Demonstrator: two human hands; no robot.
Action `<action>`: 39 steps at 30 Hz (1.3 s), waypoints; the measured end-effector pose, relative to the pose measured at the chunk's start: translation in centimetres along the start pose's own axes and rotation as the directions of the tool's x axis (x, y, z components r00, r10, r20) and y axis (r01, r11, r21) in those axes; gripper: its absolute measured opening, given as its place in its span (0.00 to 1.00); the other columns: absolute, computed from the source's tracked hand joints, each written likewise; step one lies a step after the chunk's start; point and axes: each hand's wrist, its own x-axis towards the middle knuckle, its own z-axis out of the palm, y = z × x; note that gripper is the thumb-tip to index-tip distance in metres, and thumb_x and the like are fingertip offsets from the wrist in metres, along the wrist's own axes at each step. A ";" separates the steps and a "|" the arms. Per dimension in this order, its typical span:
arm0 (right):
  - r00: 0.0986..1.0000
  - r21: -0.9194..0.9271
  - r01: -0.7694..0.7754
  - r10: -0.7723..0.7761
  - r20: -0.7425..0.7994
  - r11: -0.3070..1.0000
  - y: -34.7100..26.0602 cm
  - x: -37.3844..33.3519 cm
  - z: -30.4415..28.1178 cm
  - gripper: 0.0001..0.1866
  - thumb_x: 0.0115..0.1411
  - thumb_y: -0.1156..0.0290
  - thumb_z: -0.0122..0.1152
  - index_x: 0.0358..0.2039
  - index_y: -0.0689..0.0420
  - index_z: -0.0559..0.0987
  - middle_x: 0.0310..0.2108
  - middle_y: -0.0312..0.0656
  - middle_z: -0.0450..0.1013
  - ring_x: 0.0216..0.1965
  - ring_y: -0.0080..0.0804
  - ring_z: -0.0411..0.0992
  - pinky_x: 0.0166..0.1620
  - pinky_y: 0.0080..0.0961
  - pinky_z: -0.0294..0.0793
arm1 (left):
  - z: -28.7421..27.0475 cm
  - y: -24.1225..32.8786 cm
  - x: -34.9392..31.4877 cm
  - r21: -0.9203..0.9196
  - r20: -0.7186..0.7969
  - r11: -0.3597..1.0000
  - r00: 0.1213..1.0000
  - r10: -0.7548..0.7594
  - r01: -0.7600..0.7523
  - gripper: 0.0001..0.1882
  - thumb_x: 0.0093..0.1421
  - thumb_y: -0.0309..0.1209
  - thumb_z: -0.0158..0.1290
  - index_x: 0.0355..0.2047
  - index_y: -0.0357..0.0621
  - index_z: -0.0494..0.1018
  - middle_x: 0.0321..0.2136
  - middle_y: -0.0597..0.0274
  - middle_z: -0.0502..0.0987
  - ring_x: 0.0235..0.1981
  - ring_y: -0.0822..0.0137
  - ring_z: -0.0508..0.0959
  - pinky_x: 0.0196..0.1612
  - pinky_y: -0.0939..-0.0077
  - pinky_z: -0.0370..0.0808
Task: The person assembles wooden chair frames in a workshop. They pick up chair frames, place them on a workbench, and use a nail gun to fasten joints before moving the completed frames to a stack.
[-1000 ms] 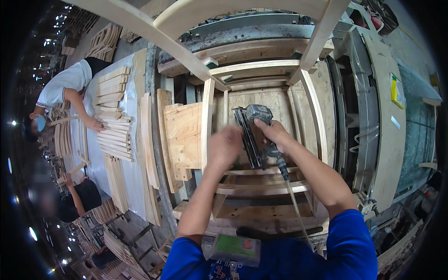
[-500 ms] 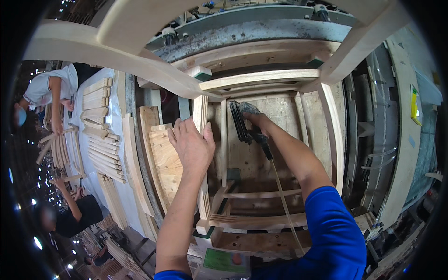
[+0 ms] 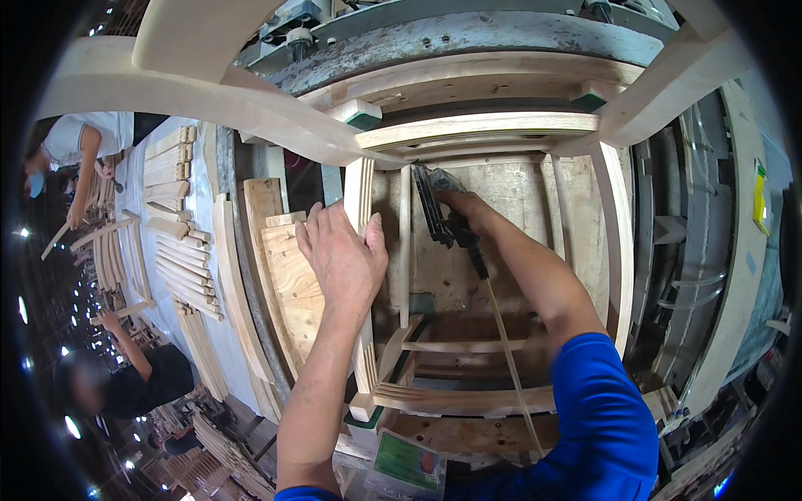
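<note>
A pale wooden chair frame lies in front of me, its curved legs reaching toward the top of the view. My left hand straddles the layered left rail, fingers on the outer side and thumb on the inner. In my right hand is a black pneumatic nail gun, held inside the frame. Its long dark body lies close to a thin upright slat near the left rail. Whether its nose touches wood I cannot tell. A thin air hose trails from its handle toward me.
A metal beam crosses behind the frame. At left, a table holds several stacked wooden pieces; two people work beyond it. A plywood block sits beside my left forearm. Machine parts stand at right.
The view has shifted slightly, so the frame's far rail appears higher and wider. The nail gun sits slightly more upright beside the slat. My left hand keeps its place on the rail.
</note>
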 end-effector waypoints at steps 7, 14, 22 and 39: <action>0.993 -0.108 0.092 -0.099 -0.071 0.990 1.0 0.9 -0.8 0.24 0.66 0.49 0.65 0.47 0.58 0.85 0.36 0.45 0.78 0.32 0.37 0.75 0.36 0.37 0.79 | 0.3 -0.4 0.0 0.026 -0.047 0.999 0.998 0.042 -0.040 0.26 0.64 0.40 0.59 0.54 0.33 0.70 0.51 0.37 0.74 0.62 0.38 0.68 0.68 0.37 0.54; 0.964 -0.932 0.147 -0.258 0.060 0.331 4.5 -3.9 -1.6 0.35 0.55 0.37 0.69 0.44 0.61 0.86 0.41 0.58 0.83 0.46 0.50 0.83 0.51 0.40 0.81 | 0.1 -0.4 0.1 0.014 -0.027 1.000 0.999 0.020 -0.020 0.23 0.61 0.38 0.59 0.48 0.32 0.72 0.48 0.40 0.75 0.62 0.43 0.68 0.70 0.35 0.53; 0.942 -0.942 0.334 -0.001 0.334 -0.042 11.4 -4.6 3.3 0.30 0.52 0.41 0.71 0.42 0.55 0.87 0.42 0.52 0.83 0.46 0.51 0.82 0.52 0.45 0.81 | 0.6 -0.5 0.1 0.051 -0.075 0.998 0.996 0.047 -0.043 0.23 0.59 0.38 0.62 0.49 0.36 0.72 0.47 0.45 0.74 0.56 0.45 0.72 0.67 0.39 0.57; 0.901 -0.898 0.432 -0.014 0.435 -0.086 10.5 -3.5 5.3 0.28 0.52 0.46 0.69 0.43 0.57 0.87 0.44 0.53 0.83 0.50 0.50 0.81 0.55 0.43 0.80 | 0.5 -0.4 0.3 0.017 -0.038 1.000 0.999 0.022 -0.021 0.24 0.58 0.38 0.62 0.48 0.34 0.72 0.47 0.43 0.75 0.55 0.43 0.72 0.66 0.43 0.58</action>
